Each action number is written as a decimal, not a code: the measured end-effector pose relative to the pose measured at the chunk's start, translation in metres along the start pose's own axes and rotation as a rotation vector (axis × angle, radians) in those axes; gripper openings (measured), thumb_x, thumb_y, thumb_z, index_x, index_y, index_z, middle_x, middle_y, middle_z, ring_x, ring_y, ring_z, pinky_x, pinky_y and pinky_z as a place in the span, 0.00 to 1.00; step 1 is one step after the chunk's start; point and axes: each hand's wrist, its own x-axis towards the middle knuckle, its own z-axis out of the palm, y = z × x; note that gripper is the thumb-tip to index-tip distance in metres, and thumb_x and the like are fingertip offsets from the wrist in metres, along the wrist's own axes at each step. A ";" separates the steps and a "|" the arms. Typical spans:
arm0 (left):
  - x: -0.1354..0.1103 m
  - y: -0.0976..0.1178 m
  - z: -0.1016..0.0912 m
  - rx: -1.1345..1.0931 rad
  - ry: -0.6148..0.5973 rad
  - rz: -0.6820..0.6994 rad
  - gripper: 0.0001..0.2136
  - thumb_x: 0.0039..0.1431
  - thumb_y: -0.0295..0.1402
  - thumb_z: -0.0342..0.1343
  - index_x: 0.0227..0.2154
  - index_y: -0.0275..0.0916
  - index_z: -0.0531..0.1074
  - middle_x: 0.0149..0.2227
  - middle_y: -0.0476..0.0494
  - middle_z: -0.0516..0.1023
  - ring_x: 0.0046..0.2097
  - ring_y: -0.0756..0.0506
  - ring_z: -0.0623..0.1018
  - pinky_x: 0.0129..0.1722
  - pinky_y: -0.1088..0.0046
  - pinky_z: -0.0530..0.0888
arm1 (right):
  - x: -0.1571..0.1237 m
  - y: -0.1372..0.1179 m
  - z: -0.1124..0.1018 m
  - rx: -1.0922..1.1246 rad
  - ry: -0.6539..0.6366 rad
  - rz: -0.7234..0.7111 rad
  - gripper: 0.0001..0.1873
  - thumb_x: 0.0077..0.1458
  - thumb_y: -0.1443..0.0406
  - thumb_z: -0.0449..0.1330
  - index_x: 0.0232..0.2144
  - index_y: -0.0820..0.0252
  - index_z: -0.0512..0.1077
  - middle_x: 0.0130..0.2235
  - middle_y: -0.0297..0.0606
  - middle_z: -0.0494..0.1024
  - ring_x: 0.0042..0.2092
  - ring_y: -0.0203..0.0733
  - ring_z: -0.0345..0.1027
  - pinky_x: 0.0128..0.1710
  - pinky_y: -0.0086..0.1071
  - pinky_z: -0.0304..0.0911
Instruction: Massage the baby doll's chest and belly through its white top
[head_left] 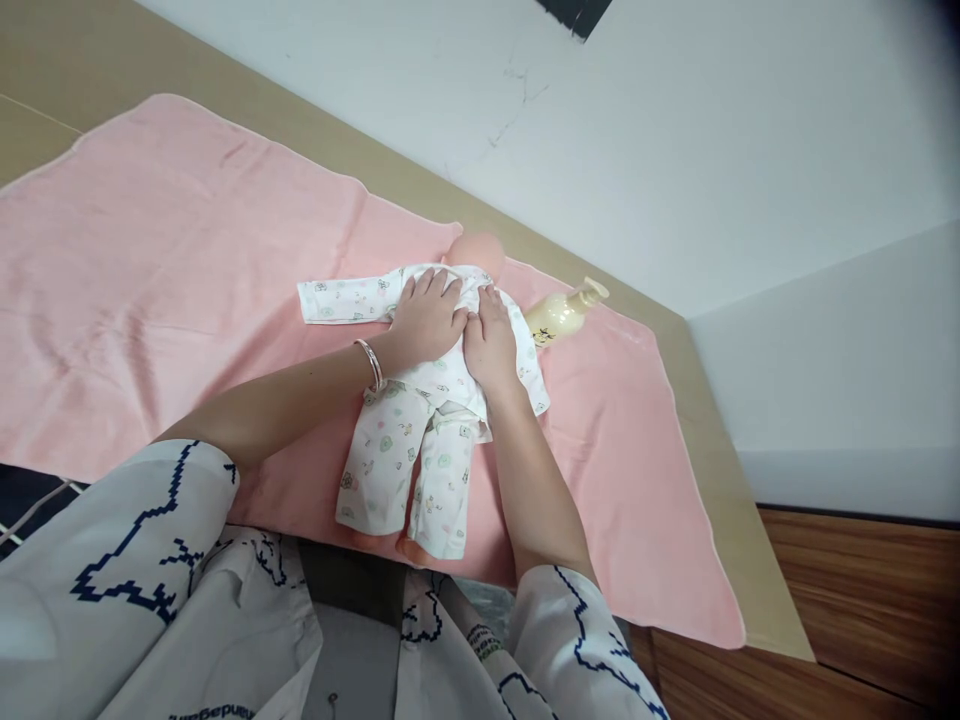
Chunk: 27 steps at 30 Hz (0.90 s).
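A baby doll (475, 252) lies on a pink blanket, dressed in a white printed top (439, 378) and matching trousers (380, 465). Its head points away from me and its feet toward me. My left hand (427, 318) rests flat on the chest of the top, fingers spread. Beside it, my right hand (490, 340) lies flat on the other side of the chest, fingers stretched toward the doll's neck. The two hands nearly meet at the thumbs. One sleeve (346, 300) reaches out to the left; the other angles down at the right.
The pink blanket (600, 480) covers much of a tan table (720, 460). Close to the doll's right-hand sleeve lies a pale yellow pump bottle (559, 316), tilted on its side. A white wall (637, 150) rises behind the table. Brown wooden panels (862, 590) are at lower right.
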 end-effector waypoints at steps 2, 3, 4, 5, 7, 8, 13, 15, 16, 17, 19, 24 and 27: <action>-0.001 0.001 -0.002 0.019 0.009 0.005 0.25 0.71 0.36 0.43 0.66 0.31 0.62 0.70 0.29 0.61 0.72 0.31 0.59 0.70 0.48 0.56 | 0.001 0.002 -0.001 0.004 0.002 -0.007 0.32 0.67 0.57 0.40 0.68 0.63 0.59 0.72 0.47 0.59 0.75 0.49 0.47 0.74 0.54 0.44; -0.003 0.003 -0.002 0.038 0.023 0.008 0.24 0.71 0.36 0.42 0.65 0.31 0.63 0.69 0.28 0.62 0.71 0.31 0.61 0.69 0.47 0.58 | 0.002 0.005 -0.002 0.006 -0.003 -0.020 0.32 0.67 0.57 0.40 0.68 0.63 0.59 0.72 0.47 0.59 0.75 0.49 0.47 0.74 0.54 0.44; -0.005 0.005 -0.003 0.063 0.038 0.012 0.24 0.72 0.36 0.41 0.64 0.30 0.64 0.68 0.27 0.64 0.69 0.31 0.63 0.67 0.47 0.60 | 0.004 0.009 -0.002 0.009 -0.014 -0.040 0.32 0.67 0.56 0.41 0.68 0.63 0.60 0.72 0.48 0.58 0.75 0.49 0.47 0.74 0.54 0.44; -0.007 0.007 -0.003 0.093 0.055 0.019 0.23 0.71 0.35 0.41 0.62 0.29 0.66 0.66 0.26 0.67 0.67 0.31 0.65 0.65 0.48 0.62 | 0.005 0.014 -0.003 0.016 -0.026 -0.061 0.32 0.67 0.55 0.41 0.68 0.62 0.60 0.72 0.47 0.58 0.74 0.48 0.47 0.74 0.55 0.44; -0.013 0.013 -0.004 0.152 0.082 0.042 0.21 0.71 0.33 0.41 0.58 0.28 0.70 0.62 0.23 0.70 0.64 0.31 0.69 0.63 0.49 0.63 | 0.009 0.023 -0.005 0.040 -0.045 -0.091 0.33 0.68 0.53 0.42 0.67 0.61 0.60 0.72 0.47 0.58 0.74 0.48 0.48 0.74 0.54 0.44; -0.015 0.016 -0.005 0.172 0.088 0.053 0.21 0.71 0.32 0.42 0.57 0.27 0.71 0.61 0.23 0.72 0.62 0.31 0.70 0.63 0.49 0.64 | 0.010 0.027 -0.006 0.051 -0.047 -0.093 0.33 0.68 0.52 0.42 0.67 0.61 0.61 0.72 0.47 0.58 0.74 0.48 0.48 0.74 0.54 0.44; -0.013 0.018 -0.017 0.146 0.028 0.052 0.21 0.72 0.34 0.41 0.55 0.28 0.72 0.58 0.24 0.74 0.60 0.32 0.71 0.61 0.50 0.66 | 0.006 0.015 -0.009 0.047 0.008 -0.044 0.29 0.67 0.56 0.44 0.62 0.63 0.66 0.68 0.51 0.66 0.72 0.52 0.55 0.72 0.55 0.49; -0.005 0.011 -0.023 0.113 -0.037 0.030 0.22 0.73 0.38 0.39 0.55 0.29 0.72 0.60 0.26 0.72 0.62 0.32 0.70 0.61 0.50 0.66 | -0.002 -0.003 -0.011 0.012 0.055 -0.003 0.24 0.66 0.59 0.45 0.56 0.63 0.71 0.62 0.53 0.73 0.66 0.55 0.63 0.67 0.57 0.57; -0.001 0.006 -0.025 0.097 -0.069 0.026 0.23 0.73 0.39 0.37 0.55 0.29 0.72 0.60 0.27 0.72 0.63 0.33 0.69 0.61 0.50 0.67 | -0.007 -0.013 -0.012 -0.018 0.077 0.019 0.22 0.65 0.60 0.46 0.52 0.63 0.73 0.57 0.54 0.77 0.63 0.57 0.67 0.64 0.57 0.61; 0.004 0.000 -0.027 0.082 -0.098 0.030 0.24 0.74 0.39 0.36 0.54 0.30 0.73 0.60 0.28 0.73 0.63 0.33 0.70 0.61 0.51 0.67 | -0.012 -0.022 -0.013 -0.057 0.095 0.028 0.20 0.65 0.62 0.46 0.47 0.63 0.74 0.53 0.55 0.79 0.59 0.58 0.69 0.61 0.58 0.63; 0.011 -0.010 -0.027 0.062 -0.124 0.060 0.24 0.74 0.38 0.34 0.54 0.31 0.73 0.59 0.30 0.74 0.62 0.34 0.71 0.62 0.52 0.67 | -0.020 -0.035 -0.014 -0.105 0.117 0.005 0.17 0.64 0.64 0.46 0.42 0.61 0.74 0.49 0.55 0.80 0.57 0.59 0.70 0.60 0.59 0.63; 0.014 -0.011 -0.029 0.092 -0.111 0.064 0.25 0.73 0.40 0.36 0.51 0.29 0.76 0.56 0.27 0.76 0.60 0.32 0.73 0.61 0.48 0.67 | -0.013 -0.024 -0.012 -0.026 0.068 -0.005 0.21 0.67 0.60 0.44 0.48 0.60 0.74 0.58 0.52 0.77 0.65 0.55 0.65 0.68 0.59 0.53; 0.009 0.000 -0.037 0.121 -0.165 0.069 0.27 0.73 0.40 0.36 0.42 0.29 0.79 0.46 0.28 0.81 0.52 0.33 0.78 0.56 0.50 0.71 | 0.000 -0.002 -0.009 0.062 -0.008 0.036 0.26 0.68 0.55 0.44 0.59 0.60 0.69 0.68 0.51 0.66 0.72 0.53 0.54 0.72 0.59 0.46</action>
